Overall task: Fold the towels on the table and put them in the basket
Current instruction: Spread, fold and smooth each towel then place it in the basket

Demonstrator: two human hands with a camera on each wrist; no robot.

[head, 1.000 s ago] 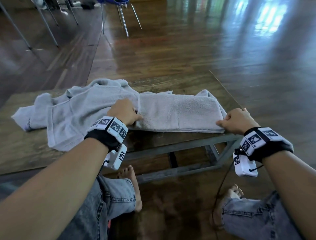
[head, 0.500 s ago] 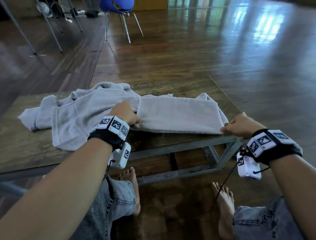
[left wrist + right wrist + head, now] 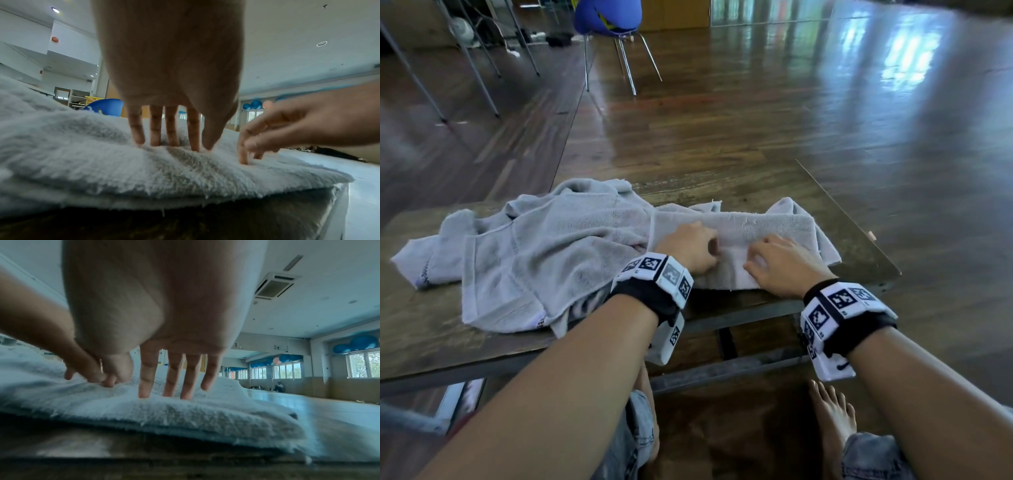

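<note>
Both forearms reach forward over the near edge of the desk [image 3: 431, 342], wrists low, palms turned down. The left hand [image 3: 690, 246] sits over the left part of the folded towel [image 3: 756, 226], its fingers [image 3: 156, 129] pointing straight down, tips pressing into the pile. In the left wrist view the thumb comes down beside the index finger and a small ridge of cloth rises around the tips; whether any cloth is pinched between them I cannot tell, so the grip reads as apart, fingers straight and pushing. The right hand [image 3: 784, 265] lies just beside it, well in from the towel's right end, fingers [image 3: 174, 374] spread and extended, three tips touching the nap and the little finger raised just clear. Its grip is likewise apart, holding nothing.

The folded towel lies flat as a thick band along the near right part of the desk, its front edge just inside the desk's edge, directly under both hands. To its left, touching and partly lapping it, a second grey towel [image 3: 534, 260] lies rumpled and spread. A blue chair [image 3: 607, 17] stands on the wooden floor beyond.
</note>
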